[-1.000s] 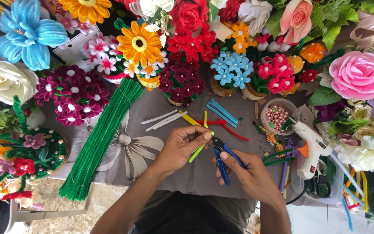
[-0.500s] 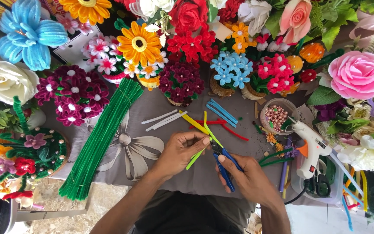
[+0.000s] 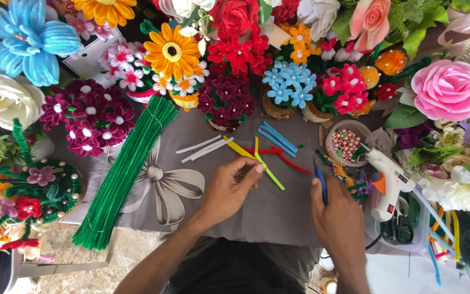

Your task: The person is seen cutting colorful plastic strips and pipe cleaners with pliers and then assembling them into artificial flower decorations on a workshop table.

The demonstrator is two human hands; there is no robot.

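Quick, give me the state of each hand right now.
Left hand: fingers pinched on a yellow-green pipe cleaner lying on the grey cloth.
Right hand: closed around blue-handled scissors.

yellow-green pipe cleaner (image 3: pixel 265 165) angled, blue-handled tool (image 3: pixel 321 184) upright

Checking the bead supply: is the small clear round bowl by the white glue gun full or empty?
Partly full: the small clear round bowl holds pink and pale beads heaped on its floor, below the rim. It sits upright beside the white glue gun.
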